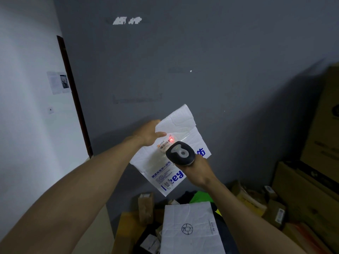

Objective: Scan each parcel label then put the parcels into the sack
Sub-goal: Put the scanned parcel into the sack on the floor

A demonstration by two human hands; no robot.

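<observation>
My left hand holds up a white plastic mailer parcel with blue print, thumb on its front near the left edge. A small barcode label sits on the parcel's face, and a red scanner light glows at the label's right end. My right hand grips a black and grey handheld barcode scanner, held in front of the parcel and pointed at the label. No sack can be made out for certain.
Below lie several parcels: a white mailer with a round logo, small brown boxes and a green and dark bag. Big cardboard boxes are stacked at the right. A grey wall is ahead.
</observation>
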